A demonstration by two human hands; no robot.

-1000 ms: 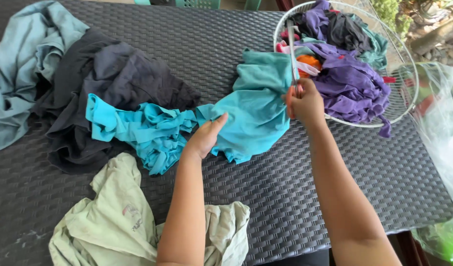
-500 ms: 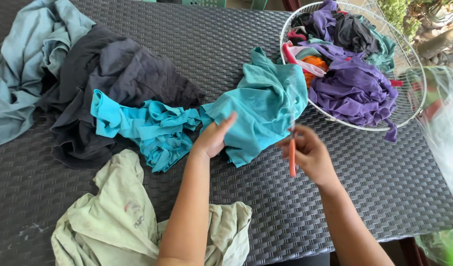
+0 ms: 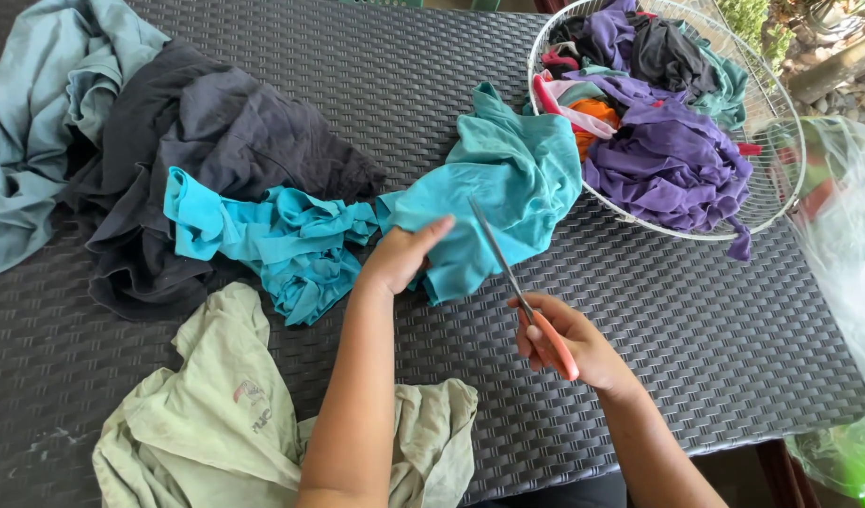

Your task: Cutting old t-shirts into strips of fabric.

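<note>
Your left hand [image 3: 400,256] presses flat, fingers open, on the teal cloth [image 3: 494,193] at the table's middle, and your right hand [image 3: 569,343] grips orange-handled scissors [image 3: 517,287], blades aimed at it. No cut into this piece shows yet; a ragged turquoise strip [image 3: 263,230] lies to its left. The dark woven table [image 3: 640,310] stands outdoors, with a white wire basket [image 3: 781,132] of clothes far right.
</note>
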